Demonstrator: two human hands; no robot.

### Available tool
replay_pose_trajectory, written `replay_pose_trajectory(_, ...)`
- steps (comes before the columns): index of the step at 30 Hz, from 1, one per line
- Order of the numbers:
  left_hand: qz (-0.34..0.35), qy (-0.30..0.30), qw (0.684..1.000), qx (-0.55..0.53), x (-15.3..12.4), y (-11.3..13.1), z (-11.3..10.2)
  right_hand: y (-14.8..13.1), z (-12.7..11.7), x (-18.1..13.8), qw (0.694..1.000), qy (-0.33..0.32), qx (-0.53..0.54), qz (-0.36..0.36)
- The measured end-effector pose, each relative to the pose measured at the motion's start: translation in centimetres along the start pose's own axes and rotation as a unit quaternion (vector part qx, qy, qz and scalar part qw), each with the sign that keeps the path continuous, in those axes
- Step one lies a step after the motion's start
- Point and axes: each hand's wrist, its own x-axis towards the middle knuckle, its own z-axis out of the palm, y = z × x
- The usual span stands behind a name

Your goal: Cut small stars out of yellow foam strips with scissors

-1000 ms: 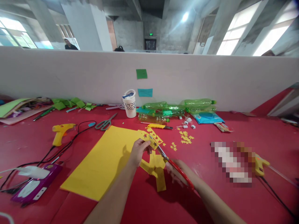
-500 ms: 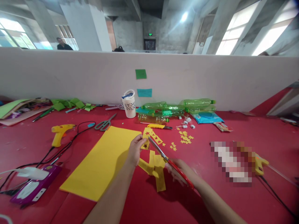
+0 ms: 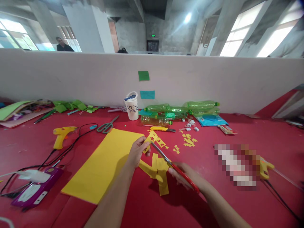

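My left hand pinches a narrow yellow paper strip with star-shaped holes, holding it just above the red table. My right hand grips red-handled scissors, whose blades point up-left and meet the strip near my left fingers. Under both hands lie yellow paper offcuts. A large yellow sheet lies flat to the left. Several small cut-out yellow stars are scattered on the table beyond the scissors.
A yellow glue gun with a black cable, grey scissors, a white cup, green plastic bottles, a yellow utility knife and a purple device lie around. A white partition wall borders the table's far side.
My left hand has turned the strip and drawn it slightly lower and closer to the blades. The scissors have stayed almost in place.
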Motion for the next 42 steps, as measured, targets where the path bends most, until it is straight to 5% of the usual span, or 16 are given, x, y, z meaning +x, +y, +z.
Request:
replay_pose_trajectory(17, -0.066, -0.04, 0.991, -0.108, -0.3, -0.4, 0.5, -0.3, 0.8, 0.5, 0.997, 0.043, 0.06, 0.0)
replay_pose_trajectory(24, -0.024, 0.021, 0.993, -0.116, 0.1, -0.7, 0.2, 0.0, 0.6, 0.4, 0.999, 0.02, 0.019, 0.016)
replay_pose_trajectory(42, 0.007, 0.04, 0.997, -0.063, -0.3, -0.7, 1.1, -0.2, 0.4, -0.2, 1.0, -0.001, 0.023, -0.014)
